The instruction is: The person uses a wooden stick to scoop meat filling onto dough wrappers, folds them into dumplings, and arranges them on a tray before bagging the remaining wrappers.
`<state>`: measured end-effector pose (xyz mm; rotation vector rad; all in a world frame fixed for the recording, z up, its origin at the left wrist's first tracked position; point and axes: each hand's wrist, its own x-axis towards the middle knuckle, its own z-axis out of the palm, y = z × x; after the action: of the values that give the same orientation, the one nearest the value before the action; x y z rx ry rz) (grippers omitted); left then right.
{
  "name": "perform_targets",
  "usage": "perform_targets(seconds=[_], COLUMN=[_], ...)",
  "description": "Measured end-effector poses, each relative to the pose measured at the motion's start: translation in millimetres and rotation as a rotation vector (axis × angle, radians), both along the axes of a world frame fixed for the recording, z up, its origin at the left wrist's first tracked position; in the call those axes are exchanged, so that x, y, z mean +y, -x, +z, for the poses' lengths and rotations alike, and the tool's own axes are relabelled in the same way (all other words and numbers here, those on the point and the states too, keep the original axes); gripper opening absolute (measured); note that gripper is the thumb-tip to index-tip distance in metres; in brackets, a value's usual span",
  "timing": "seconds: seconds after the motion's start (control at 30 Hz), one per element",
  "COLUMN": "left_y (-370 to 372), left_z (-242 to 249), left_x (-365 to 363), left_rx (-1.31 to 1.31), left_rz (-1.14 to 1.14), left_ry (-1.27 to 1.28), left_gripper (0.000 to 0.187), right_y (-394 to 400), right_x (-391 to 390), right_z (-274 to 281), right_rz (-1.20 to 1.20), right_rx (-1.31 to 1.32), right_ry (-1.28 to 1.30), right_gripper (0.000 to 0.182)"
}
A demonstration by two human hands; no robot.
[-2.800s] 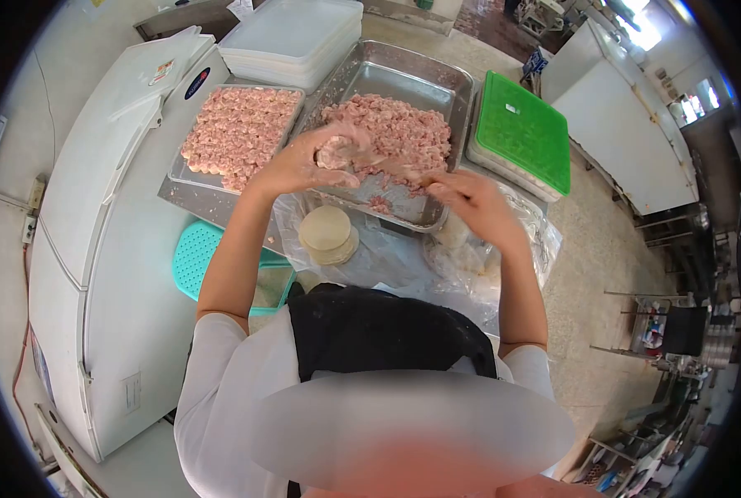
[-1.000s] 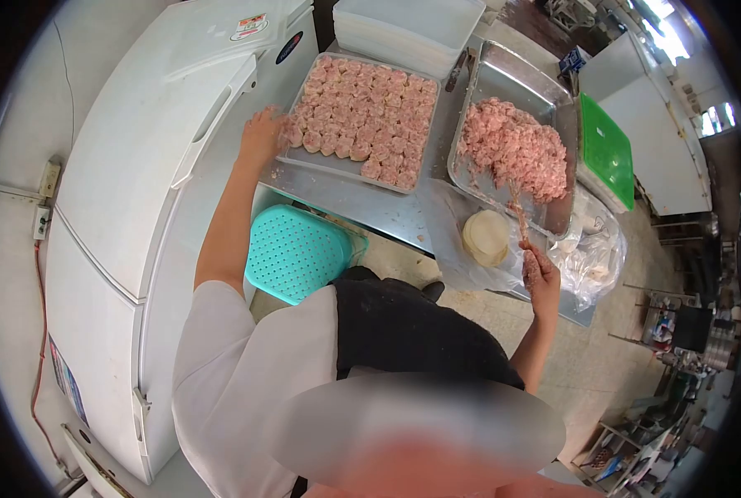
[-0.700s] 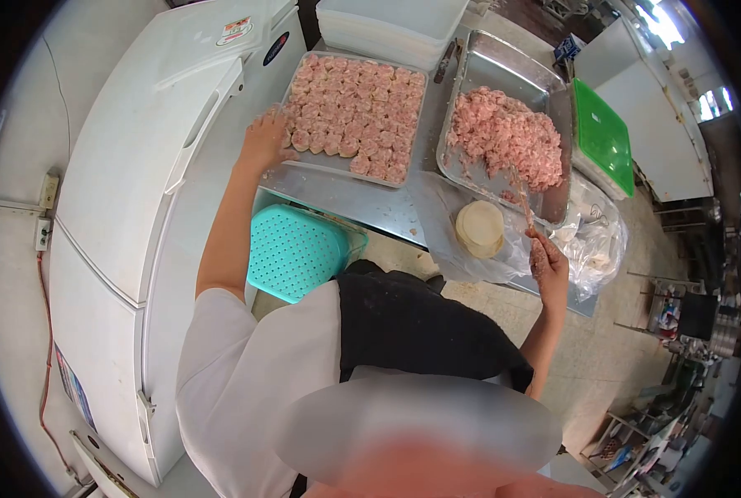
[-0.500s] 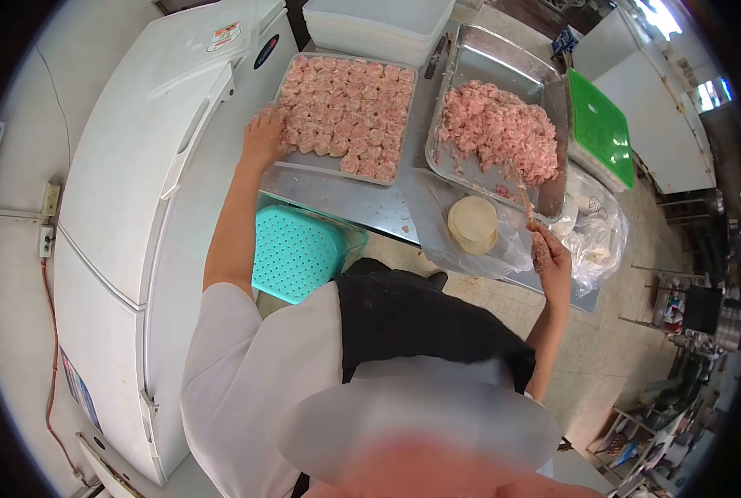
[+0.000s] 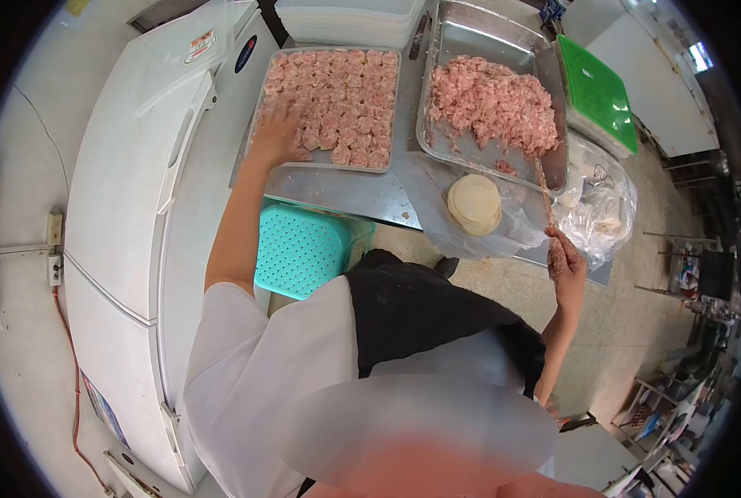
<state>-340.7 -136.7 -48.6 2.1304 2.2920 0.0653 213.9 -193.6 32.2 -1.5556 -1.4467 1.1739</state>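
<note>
My left hand (image 5: pixel 280 133) lies over the left side of a shallow tray (image 5: pixel 322 158), its fingers spread on top of the meat dumplings (image 5: pixel 346 95). The dumplings stand in close rows, with a bare strip along the tray's near edge. My right hand (image 5: pixel 565 261), smeared with meat, is closed around the handle of a thin, meat-coated spatula (image 5: pixel 544 189). Its far end reaches into a deep metal pan (image 5: pixel 491 50), at the near edge of a mound of ground meat (image 5: pixel 499 104). Round dough wrappers (image 5: pixel 474 203) are stacked on plastic between my hands.
A green-lidded container (image 5: pixel 596 95) stands right of the pan, with a clear plastic bag (image 5: pixel 599 195) nearer me. Stacked white trays (image 5: pixel 346 21) are at the back. A turquoise perforated basket (image 5: pixel 300 249) sits below the table's edge, and a white refrigerator (image 5: pixel 130 183) stands at left.
My left hand has moved from the tray's left edge inward over the dumplings. My right hand and the spatula have drawn back from the meat, toward me and slightly right. The view has shifted a little.
</note>
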Motion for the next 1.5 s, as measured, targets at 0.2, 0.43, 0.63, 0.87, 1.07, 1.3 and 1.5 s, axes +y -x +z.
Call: perform_targets(seconds=[0.2, 0.43, 0.63, 0.87, 1.07, 1.3, 1.5], left_y=[9.3, -15.3, -20.2, -156.6, -293.8, -312.8, -313.7], left_z=[-25.4, -14.7, -16.8, 64.5, 46.8, 28.2, 33.3], left_x=[13.5, 11.7, 13.8, -2.1, -13.6, -15.6, -21.3], left_rx=[0.037, -0.061, 0.031, -0.533, -0.803, -0.683, -0.922], left_rz=[-0.102, -0.184, -0.148, -0.273, -0.4, -0.267, -0.082], left_ry=[-0.077, -0.044, -0.063, -0.393, -0.007, -0.007, -0.088], left_gripper=[0.107, 0.098, 0.089, 0.04, 0.032, 0.02, 0.016], right_y=[7.0, 4.0, -21.2, -32.0, 11.3, -18.0, 1.4], right_x=[-2.5, 18.1, 92.5, 195.9, 230.5, 196.9, 244.6], right_z=[0.5, -3.5, 17.2, 48.5, -26.0, -0.9, -36.7], right_rz=[0.009, 0.121, 0.323, 0.472, 0.594, 0.99, 0.956], right_rx=[0.02, -0.148, -0.762, -1.244, -1.005, -0.929, -0.884], right_ry=[-0.001, -0.083, -0.306, -0.528, -0.873, -0.801, -0.83], right_gripper=[0.024, 0.028, 0.028, 0.023, 0.015, 0.012, 0.013])
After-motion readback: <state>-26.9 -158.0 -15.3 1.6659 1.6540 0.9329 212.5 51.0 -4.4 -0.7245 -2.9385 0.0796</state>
